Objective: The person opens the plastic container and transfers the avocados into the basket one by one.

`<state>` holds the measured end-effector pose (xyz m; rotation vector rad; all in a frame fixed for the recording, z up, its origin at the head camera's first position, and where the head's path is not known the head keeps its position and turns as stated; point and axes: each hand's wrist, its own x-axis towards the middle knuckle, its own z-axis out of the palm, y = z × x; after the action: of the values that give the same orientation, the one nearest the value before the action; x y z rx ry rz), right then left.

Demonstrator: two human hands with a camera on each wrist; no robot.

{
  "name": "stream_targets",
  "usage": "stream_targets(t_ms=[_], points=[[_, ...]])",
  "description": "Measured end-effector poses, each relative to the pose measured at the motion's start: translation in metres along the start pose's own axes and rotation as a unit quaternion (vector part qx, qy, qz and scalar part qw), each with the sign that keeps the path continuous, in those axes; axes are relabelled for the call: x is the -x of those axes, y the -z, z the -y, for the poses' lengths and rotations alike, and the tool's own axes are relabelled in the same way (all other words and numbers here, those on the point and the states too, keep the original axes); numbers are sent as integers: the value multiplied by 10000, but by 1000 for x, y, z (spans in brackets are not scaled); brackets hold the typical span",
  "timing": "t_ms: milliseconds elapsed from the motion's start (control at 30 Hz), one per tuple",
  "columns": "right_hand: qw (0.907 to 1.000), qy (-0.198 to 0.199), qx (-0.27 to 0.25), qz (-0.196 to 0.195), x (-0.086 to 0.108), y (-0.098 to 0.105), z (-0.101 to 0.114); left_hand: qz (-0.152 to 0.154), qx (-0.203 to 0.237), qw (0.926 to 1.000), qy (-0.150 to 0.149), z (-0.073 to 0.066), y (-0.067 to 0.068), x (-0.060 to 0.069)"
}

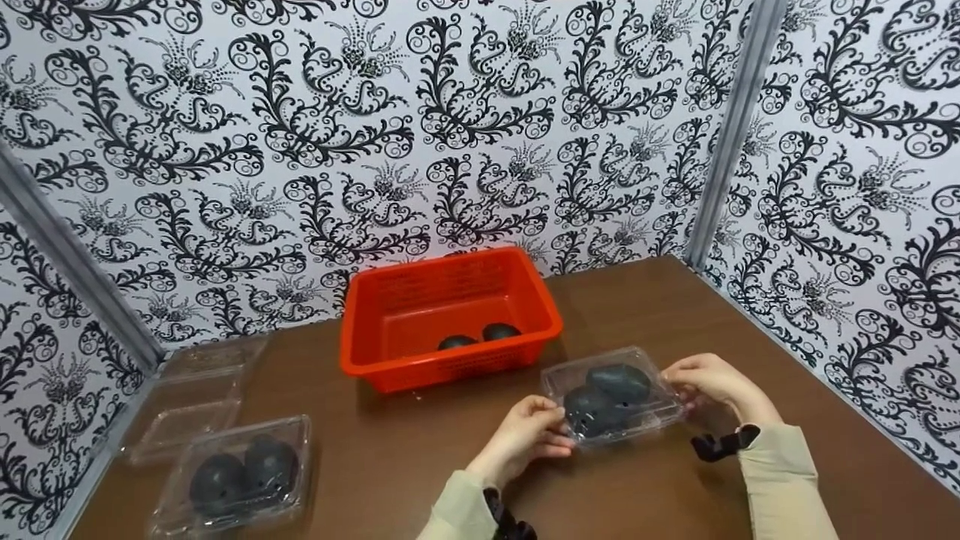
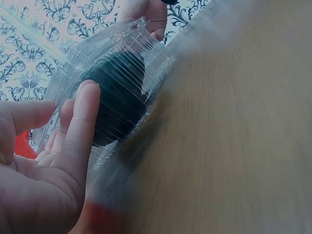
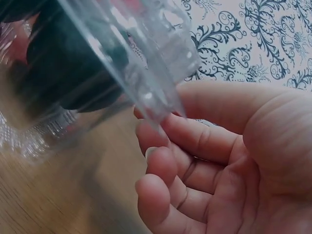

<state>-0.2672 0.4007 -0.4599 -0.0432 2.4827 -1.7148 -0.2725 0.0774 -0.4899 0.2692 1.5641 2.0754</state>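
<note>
Both hands hold a clear plastic clamshell box [image 1: 637, 429] by its opposite ends, slightly tilted near the table surface. Inside it lie two dark green avocados, one [image 1: 619, 382] behind the other [image 1: 591, 412]. My left hand [image 1: 525, 433] pinches the box's left edge between thumb and fingers; in the left wrist view, one avocado [image 2: 119, 92] shows through the ribbed plastic wall. At the other end, my right hand [image 1: 712, 384] pinches the rim, and the right wrist view shows its thumb and forefinger on the plastic flange [image 3: 163, 105].
Behind the hands stands an orange-red basket [image 1: 397, 377] with two avocados [image 1: 500, 331] visible inside. Front left is another clear box [image 1: 304, 442] holding two avocados [image 1: 270, 465]. Clear containers [image 1: 187, 420] lie behind it. Patterned walls [image 1: 862, 225] enclose the brown table [image 1: 420, 465].
</note>
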Motion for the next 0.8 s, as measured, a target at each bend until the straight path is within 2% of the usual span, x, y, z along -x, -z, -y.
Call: stream_targets(t_ms=[100, 367, 567, 800], points=[[9999, -131, 44, 95, -1, -3, 3, -30, -39, 10000, 14, -2, 5, 4], [9985, 19, 111, 538, -4, -13, 9, -11, -97, 9999, 25, -5, 22, 15], [9973, 6, 156, 718, -8, -23, 12, 40, -149, 9999, 22, -7, 35, 22], [9941, 132, 154, 1065, -14, -41, 15, 69, -234, 9997, -46, -11, 54, 39]])
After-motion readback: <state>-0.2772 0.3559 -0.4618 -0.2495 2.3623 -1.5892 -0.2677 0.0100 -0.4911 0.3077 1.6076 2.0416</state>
